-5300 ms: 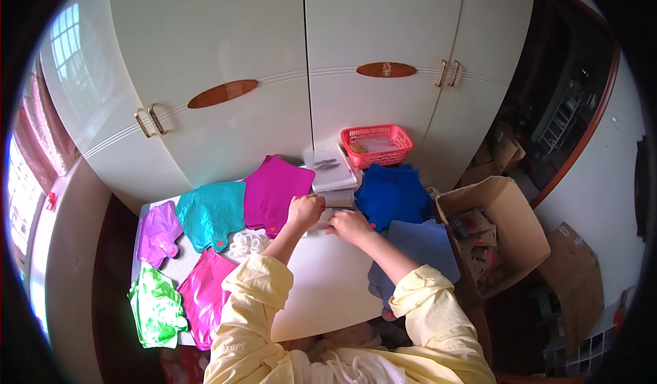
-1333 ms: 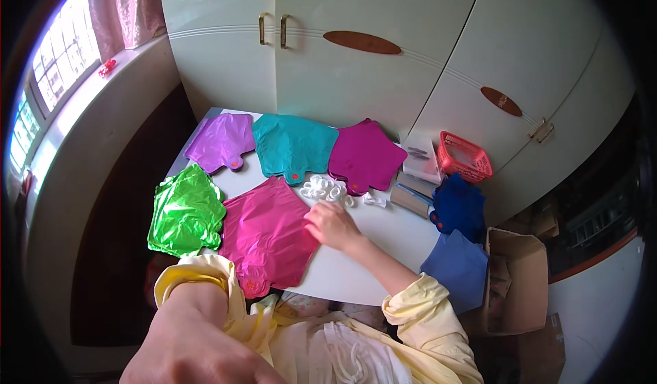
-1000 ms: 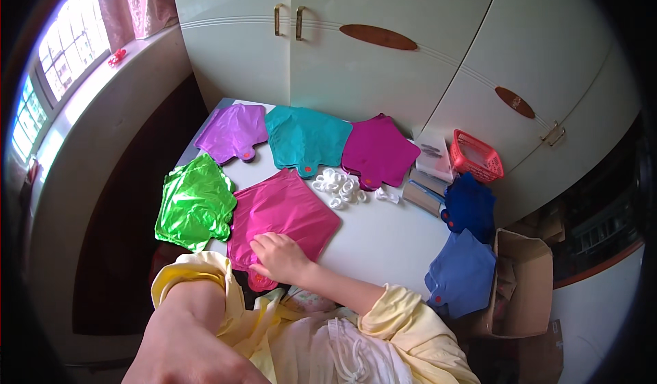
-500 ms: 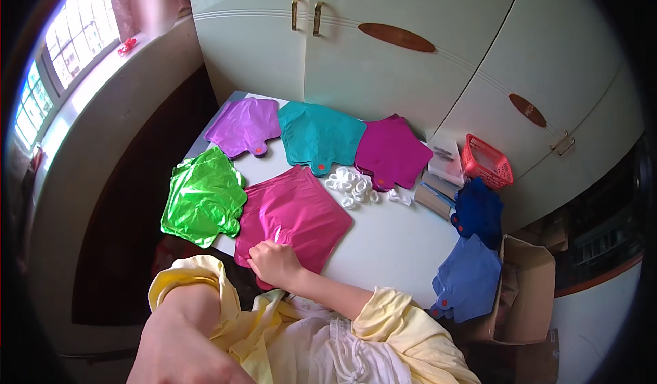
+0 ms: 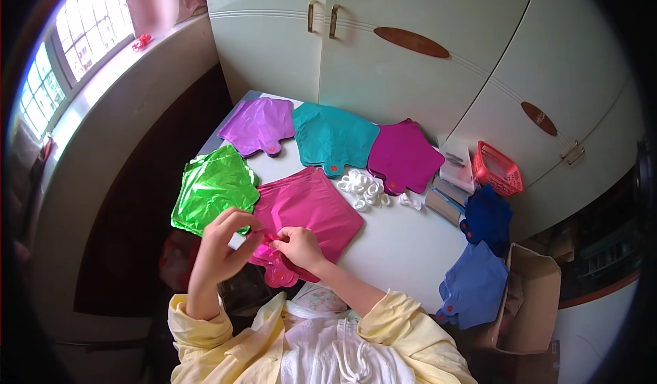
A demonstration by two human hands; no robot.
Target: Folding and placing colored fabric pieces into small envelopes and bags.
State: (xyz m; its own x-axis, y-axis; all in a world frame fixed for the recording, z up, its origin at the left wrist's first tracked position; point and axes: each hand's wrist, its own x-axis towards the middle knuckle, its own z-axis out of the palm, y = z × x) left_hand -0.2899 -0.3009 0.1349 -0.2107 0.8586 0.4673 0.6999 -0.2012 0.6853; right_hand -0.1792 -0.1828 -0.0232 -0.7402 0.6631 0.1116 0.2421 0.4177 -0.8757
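Note:
A flat pink foil balloon [image 5: 311, 213] lies on the white table [image 5: 404, 244] in front of me. My left hand [image 5: 222, 241] and my right hand [image 5: 295, 245] meet at its near edge and pinch the balloon's neck [image 5: 270, 241] between their fingertips. To its left lies a green foil balloon [image 5: 212, 189]. Purple [image 5: 259, 124], teal [image 5: 333, 139] and magenta [image 5: 405, 157] balloons lie in a row along the far edge. A heap of white plastic rings [image 5: 364, 187] sits past the pink balloon.
Two blue balloons [image 5: 479, 261] lie at the table's right end, beside an open cardboard box [image 5: 530, 309]. A red basket [image 5: 497, 168] and flat packets [image 5: 448, 202] stand at the far right. White cupboards [image 5: 383, 55] rise behind; a window [image 5: 75, 48] is at the left.
My left hand has come down from near the camera to the pink balloon's neck. My right hand shifted right along the near edge to meet it. The view tilted slightly.

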